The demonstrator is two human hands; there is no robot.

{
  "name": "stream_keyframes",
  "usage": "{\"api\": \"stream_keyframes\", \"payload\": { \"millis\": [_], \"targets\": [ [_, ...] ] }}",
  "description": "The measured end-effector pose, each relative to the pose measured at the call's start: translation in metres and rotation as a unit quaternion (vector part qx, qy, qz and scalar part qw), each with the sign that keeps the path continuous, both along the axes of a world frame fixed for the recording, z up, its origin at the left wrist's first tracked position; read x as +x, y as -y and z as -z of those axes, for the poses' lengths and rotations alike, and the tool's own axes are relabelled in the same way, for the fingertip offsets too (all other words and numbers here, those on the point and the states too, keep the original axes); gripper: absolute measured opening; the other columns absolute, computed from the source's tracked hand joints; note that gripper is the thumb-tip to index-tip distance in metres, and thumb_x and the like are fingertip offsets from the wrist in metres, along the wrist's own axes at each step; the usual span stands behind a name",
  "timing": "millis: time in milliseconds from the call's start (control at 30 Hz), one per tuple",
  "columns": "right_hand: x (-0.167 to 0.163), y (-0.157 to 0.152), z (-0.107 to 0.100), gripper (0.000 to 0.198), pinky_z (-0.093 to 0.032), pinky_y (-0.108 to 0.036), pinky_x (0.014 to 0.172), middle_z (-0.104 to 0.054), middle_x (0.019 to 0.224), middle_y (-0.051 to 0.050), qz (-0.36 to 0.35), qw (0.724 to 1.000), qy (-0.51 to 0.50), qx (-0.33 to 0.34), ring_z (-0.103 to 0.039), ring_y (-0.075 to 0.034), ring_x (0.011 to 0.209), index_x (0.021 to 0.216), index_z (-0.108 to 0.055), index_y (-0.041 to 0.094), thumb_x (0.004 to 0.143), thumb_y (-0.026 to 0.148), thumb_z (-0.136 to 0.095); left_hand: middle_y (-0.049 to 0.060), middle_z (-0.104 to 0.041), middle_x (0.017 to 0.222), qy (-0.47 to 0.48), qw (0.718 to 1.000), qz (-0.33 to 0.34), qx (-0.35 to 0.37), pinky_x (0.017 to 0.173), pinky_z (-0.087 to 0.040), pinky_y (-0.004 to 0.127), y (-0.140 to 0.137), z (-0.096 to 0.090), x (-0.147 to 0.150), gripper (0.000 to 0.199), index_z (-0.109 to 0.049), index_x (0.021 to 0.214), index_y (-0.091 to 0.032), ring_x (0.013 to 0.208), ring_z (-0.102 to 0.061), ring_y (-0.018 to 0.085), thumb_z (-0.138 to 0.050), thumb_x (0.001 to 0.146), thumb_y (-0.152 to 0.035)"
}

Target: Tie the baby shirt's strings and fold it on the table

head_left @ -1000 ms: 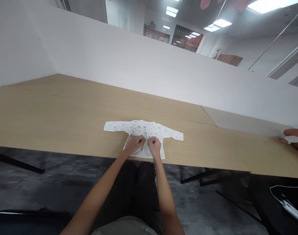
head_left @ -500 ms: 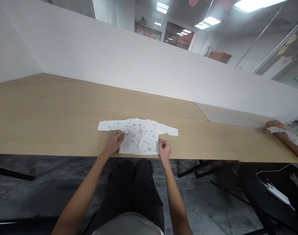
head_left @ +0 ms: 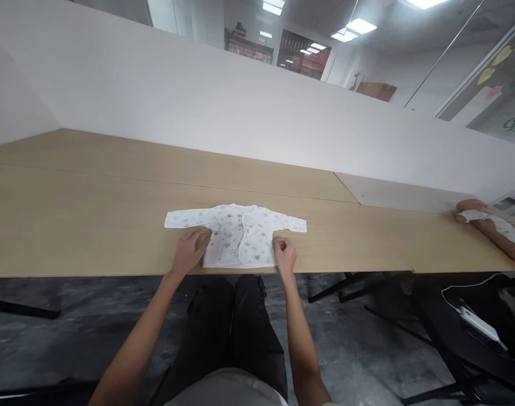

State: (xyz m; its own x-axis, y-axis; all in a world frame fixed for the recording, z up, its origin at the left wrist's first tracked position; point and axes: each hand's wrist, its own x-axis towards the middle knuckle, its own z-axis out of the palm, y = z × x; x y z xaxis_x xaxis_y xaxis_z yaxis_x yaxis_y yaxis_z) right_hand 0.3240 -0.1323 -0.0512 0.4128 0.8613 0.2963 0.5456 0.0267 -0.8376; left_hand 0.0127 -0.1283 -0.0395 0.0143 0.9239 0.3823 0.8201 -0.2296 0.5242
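A white long-sleeved baby shirt [head_left: 227, 239] with a small print lies spread flat on the table, its sleeves stretched out to both sides. One front panel overlaps the other along a curved edge. My left hand [head_left: 191, 249] is at the shirt's left side just below the sleeve, fingers bent, with a gap between thumb and fingers. At the right side edge, under the other sleeve, my right hand [head_left: 285, 256] is closed in a pinch against the fabric; its fingertips are partly hidden.
The long wooden table [head_left: 92, 225] runs along a white wall [head_left: 198, 113], its front edge close to my legs. A baby doll [head_left: 494, 225] in printed clothing lies at the far right end. Below it, a white power strip [head_left: 479, 324] with a cable rests on a black surface.
My left hand has drawn back slightly to the left from the shirt's front. My right hand stays at the right edge. The view has shifted a little.
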Motion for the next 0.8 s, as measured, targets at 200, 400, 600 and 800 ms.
{"api": "stream_keyframes", "payload": {
  "millis": [200,400,600,800],
  "targets": [
    [-0.038,-0.078,-0.031,0.016,-0.043,-0.027,0.070,-0.067,0.068,-0.002,-0.125,0.990,0.062,-0.020,-0.058,-0.018,0.068,0.070,-0.067,0.020,0.077,0.024,-0.053,0.008,-0.072,0.108,0.009,0.999,0.029,-0.019,0.099,-0.044,0.036,-0.066,-0.026,0.054,0.034,-0.071,0.102,-0.020,0.105,-0.062,0.024,-0.041,0.091,-0.033],
    [-0.093,-0.142,-0.029,0.021,-0.041,-0.025,0.064,-0.060,0.058,0.000,-0.146,0.982,0.067,-0.100,-0.053,-0.015,0.061,0.058,-0.062,0.020,0.077,0.019,-0.055,0.010,-0.072,0.107,-0.017,0.992,-0.021,-0.122,0.085,-0.048,0.031,-0.125,-0.011,0.103,0.037,-0.074,0.100,-0.018,0.097,-0.064,0.022,-0.043,0.082,-0.014],
    [-0.101,-0.145,-0.012,0.015,-0.045,-0.028,0.073,-0.069,0.073,-0.003,-0.112,0.988,0.051,-0.090,-0.060,-0.018,0.072,0.071,-0.069,0.020,0.081,0.021,-0.058,0.010,-0.072,0.102,0.010,0.995,-0.038,-0.090,0.077,-0.048,0.030,-0.129,0.006,0.103,0.033,-0.077,0.096,-0.020,0.086,-0.063,0.021,-0.047,0.083,-0.021],
    [-0.093,-0.146,-0.008,0.019,-0.047,-0.028,0.075,-0.072,0.075,-0.001,-0.155,0.985,0.031,-0.073,-0.064,-0.019,0.076,0.072,-0.073,0.023,0.075,0.012,-0.058,0.011,-0.072,0.103,0.010,0.995,-0.050,-0.090,0.077,-0.047,0.031,-0.133,0.007,0.107,0.030,-0.076,0.101,-0.020,0.091,-0.064,0.025,-0.052,0.085,-0.028]
  ]
}}
